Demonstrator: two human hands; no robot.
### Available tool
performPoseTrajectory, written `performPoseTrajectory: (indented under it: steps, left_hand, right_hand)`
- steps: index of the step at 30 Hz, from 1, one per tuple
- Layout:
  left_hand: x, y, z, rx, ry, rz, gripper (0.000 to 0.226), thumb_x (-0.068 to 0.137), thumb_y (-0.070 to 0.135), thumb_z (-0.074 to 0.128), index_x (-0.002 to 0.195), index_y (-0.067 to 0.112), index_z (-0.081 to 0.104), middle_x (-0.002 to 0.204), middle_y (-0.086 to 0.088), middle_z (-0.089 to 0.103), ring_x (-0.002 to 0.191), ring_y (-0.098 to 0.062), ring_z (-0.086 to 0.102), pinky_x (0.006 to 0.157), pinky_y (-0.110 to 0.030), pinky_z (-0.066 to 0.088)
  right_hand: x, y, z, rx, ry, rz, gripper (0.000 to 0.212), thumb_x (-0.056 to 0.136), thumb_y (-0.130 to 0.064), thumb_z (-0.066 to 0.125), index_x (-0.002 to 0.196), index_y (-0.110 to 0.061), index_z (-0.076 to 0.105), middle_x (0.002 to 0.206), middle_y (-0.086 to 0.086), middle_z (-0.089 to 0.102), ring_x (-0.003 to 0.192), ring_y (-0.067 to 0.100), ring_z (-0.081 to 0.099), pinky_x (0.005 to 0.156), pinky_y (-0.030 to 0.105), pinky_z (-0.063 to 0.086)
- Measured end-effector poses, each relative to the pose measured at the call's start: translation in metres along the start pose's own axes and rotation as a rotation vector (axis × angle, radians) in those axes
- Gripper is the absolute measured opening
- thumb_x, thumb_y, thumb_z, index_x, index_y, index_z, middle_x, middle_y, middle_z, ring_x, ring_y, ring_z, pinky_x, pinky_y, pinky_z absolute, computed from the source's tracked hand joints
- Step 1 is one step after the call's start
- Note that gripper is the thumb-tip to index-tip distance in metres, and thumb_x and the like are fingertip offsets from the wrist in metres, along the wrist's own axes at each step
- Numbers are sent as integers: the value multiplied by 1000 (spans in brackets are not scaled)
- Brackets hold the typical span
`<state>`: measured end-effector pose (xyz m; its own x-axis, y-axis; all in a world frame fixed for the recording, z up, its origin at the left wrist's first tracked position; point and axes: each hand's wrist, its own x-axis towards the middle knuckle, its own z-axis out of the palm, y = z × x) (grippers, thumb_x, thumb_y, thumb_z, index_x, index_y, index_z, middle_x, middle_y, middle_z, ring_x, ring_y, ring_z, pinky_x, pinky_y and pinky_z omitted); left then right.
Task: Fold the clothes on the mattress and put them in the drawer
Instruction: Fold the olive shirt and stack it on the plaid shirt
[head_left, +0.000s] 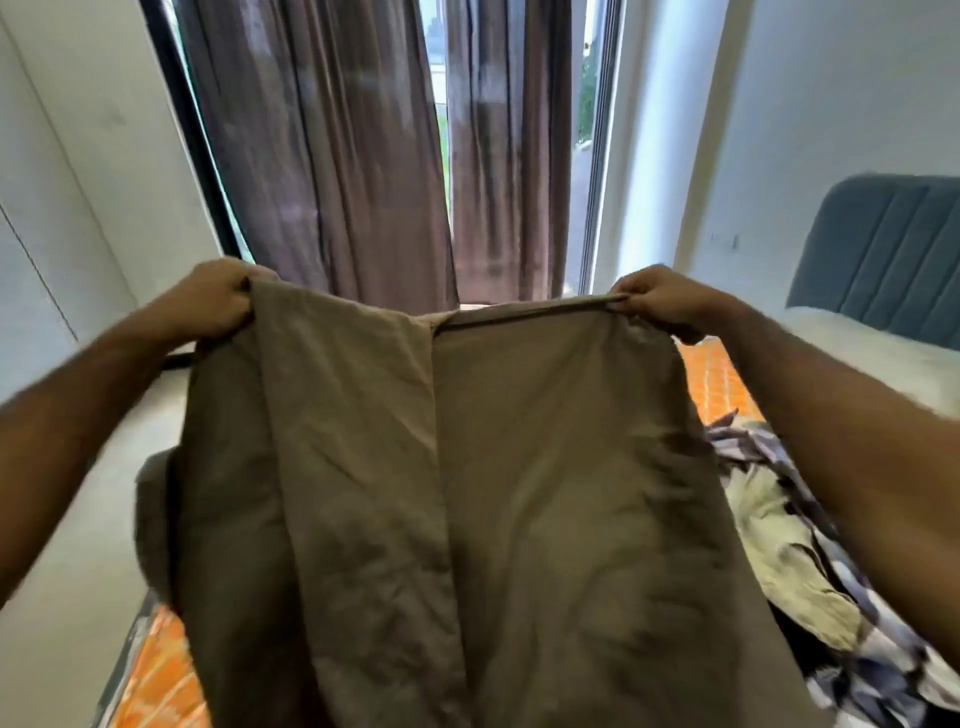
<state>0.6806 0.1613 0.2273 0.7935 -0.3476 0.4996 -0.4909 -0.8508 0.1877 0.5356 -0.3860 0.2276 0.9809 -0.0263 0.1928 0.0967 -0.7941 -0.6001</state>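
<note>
A khaki garment (467, 493), possibly trousers, hangs spread at centre frame, above the orange mattress (161, 675). The left hand (215, 299) at ten o'clock and right hand (662, 301) at two o'clock each pinch its top edge, well apart. More clothes (795, 561) lie heaped at four o'clock.

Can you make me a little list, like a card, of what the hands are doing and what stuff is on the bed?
left hand: grips the top left corner of the brown garment
right hand: pinches the top right corner
brown garment: held up, hanging down, wrinkled
on the bed: a heap of clothes, checked and pale, at the right
mattress: orange patterned cover
behind: brown curtains, blue headboard
drawer: not in view
</note>
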Motion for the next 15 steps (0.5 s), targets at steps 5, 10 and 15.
performPoseTrajectory:
  steps: [5,10,15]
  left_hand:
    - [-39,18,93,143,-179,-56,20,89,17,56,94,10,74,102,-20,73,95,-40,68,77,-45,51]
    - [-40,-35,179,369,-233,-141,17,89,21,62,102,21,74,96,-15,58,88,-42,64,62,-42,48]
    - [-5,-39,227,331,-292,-290,16,87,18,60,81,7,69,86,-22,68,73,-36,66,62,-34,47]
  right_hand:
    - [52,65,96,-438,-74,45,18,90,-25,76,103,-13,75,107,12,70,106,32,62,75,32,39]
    - [95,103,185,-674,-51,80,25,89,-16,61,111,-23,71,120,12,63,113,37,60,79,40,46]
    - [143,118,233,-920,-7,145,27,91,-24,62,114,-14,72,118,14,69,109,38,66,82,38,50]
